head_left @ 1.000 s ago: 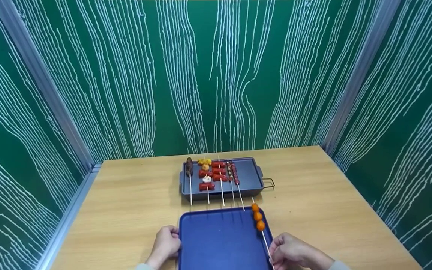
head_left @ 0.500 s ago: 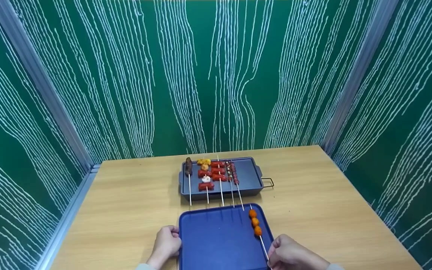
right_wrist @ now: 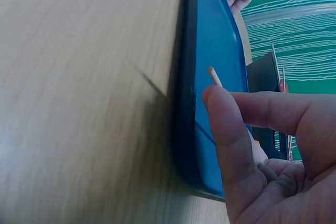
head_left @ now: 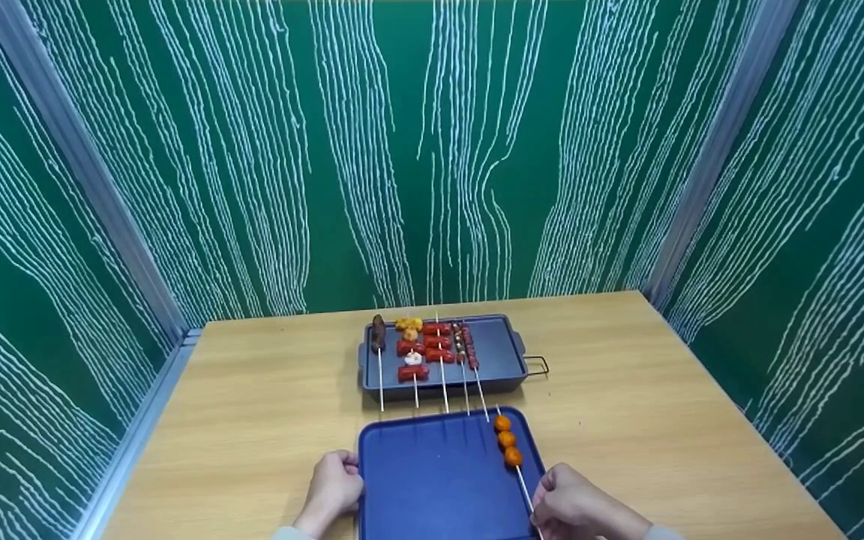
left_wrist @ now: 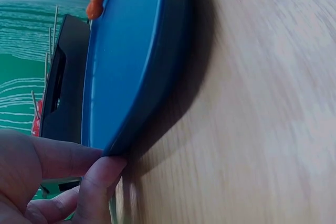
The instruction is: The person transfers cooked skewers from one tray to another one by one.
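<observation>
A blue rectangular tray [head_left: 432,480] lies at the front of the table in the head view. My left hand [head_left: 333,486] grips its left rim; the left wrist view shows the thumb [left_wrist: 102,177] and a finger pinching the rim's corner. In my right hand [head_left: 578,502] is a skewer of three orange balls [head_left: 507,440], its stick pinched between thumb and forefinger. The balls are over the tray's right side, near its far right corner. From the right wrist view, the blunt end of the stick [right_wrist: 214,75] pokes out past the thumb, above the tray.
Behind the tray stands a dark grill pan [head_left: 496,349] with a wire handle [head_left: 538,366] on its right. Several skewers lie on it, among them red sausage pieces [head_left: 439,342] and a dark brown piece [head_left: 378,334]; their sticks overhang its front edge. Green patterned panels [head_left: 469,150] enclose the table.
The orange-ball skewer has shifted left from over the tray's right rim to inside it, with my right hand moving slightly left. My left hand and the tray have stayed put.
</observation>
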Demonstrator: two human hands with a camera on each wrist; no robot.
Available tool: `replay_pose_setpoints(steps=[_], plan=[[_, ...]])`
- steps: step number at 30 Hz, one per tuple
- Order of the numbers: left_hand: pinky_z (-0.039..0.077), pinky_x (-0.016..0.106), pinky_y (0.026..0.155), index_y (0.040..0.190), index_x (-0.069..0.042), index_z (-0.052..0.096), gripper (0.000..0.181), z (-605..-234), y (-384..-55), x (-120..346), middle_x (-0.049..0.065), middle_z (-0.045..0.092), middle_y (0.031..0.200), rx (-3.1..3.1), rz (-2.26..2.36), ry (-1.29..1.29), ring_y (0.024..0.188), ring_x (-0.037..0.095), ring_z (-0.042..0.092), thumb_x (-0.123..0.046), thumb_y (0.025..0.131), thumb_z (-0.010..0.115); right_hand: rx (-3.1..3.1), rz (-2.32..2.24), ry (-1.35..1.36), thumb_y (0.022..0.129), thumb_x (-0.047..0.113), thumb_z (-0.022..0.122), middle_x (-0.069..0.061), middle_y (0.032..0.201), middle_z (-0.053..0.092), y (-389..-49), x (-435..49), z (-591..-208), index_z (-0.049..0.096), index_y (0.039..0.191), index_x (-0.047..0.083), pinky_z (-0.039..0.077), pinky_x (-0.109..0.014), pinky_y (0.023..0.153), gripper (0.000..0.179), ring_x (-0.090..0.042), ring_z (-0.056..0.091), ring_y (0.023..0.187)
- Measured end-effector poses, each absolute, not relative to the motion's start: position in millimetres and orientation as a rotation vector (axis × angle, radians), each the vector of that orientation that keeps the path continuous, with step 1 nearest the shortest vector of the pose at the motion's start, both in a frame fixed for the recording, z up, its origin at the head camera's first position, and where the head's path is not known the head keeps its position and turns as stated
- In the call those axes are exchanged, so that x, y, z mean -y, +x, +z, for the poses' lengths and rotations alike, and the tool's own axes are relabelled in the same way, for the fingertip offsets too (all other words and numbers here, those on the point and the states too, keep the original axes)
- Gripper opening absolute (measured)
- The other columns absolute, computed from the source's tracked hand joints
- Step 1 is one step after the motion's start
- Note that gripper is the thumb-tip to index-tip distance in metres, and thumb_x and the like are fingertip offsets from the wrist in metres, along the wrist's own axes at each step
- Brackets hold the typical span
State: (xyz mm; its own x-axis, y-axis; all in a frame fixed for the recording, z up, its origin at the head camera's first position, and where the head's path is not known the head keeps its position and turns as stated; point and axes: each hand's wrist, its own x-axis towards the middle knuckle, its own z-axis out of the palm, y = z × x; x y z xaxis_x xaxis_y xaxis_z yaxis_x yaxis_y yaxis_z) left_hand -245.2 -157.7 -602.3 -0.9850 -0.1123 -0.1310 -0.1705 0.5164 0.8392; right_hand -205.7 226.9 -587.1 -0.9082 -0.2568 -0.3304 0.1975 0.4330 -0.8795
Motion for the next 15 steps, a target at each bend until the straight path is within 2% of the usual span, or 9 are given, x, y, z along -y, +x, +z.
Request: replay_pose_setpoints(steps=[5, 9, 15], plan=[[0.066, 0.036, 0.076, 0.110, 0.008, 0.071, 0.034, -602, -245, 158, 0.012, 0.066, 0.094, -2.672, 1.489, -0.243, 0.089, 0.024, 0.067, 0.013, 0.083, 0.052, -2.333, -1.433, -0.053, 0.073, -0.008, 0.073, 0.000, 0.054, 0.061, -207, -226, -587, 0.064, 0.072, 0.005, 0.053, -0.018, 0.044, 0.016, -0.009, 0.060, 0.045], [0.066, 0.033, 0.070, 0.109, 0.007, 0.072, 0.034, -602, -246, 160, 0.011, 0.067, 0.093, -2.681, 1.472, -0.219, 0.086, 0.022, 0.067, 0.012, 0.082, 0.052, -2.388, -1.374, -0.038, 0.075, -0.007, 0.071, 0.001, 0.051, 0.060, -211, -225, -588, 0.066, 0.068, 0.004, 0.052, -0.019, 0.042, 0.014, -0.009, 0.058, 0.042], [0.067, 0.031, 0.063, 0.110, 0.007, 0.072, 0.036, -601, -248, 161, 0.012, 0.067, 0.095, -2.648, 1.460, -0.252, 0.087, 0.023, 0.068, 0.013, 0.081, 0.052, -2.497, -1.298, -0.001, 0.077, -0.003, 0.071, 0.002, 0.047, 0.057, -217, -221, -589, 0.059, 0.061, 0.011, 0.050, -0.021, 0.041, 0.024, -0.009, 0.057, 0.041]])
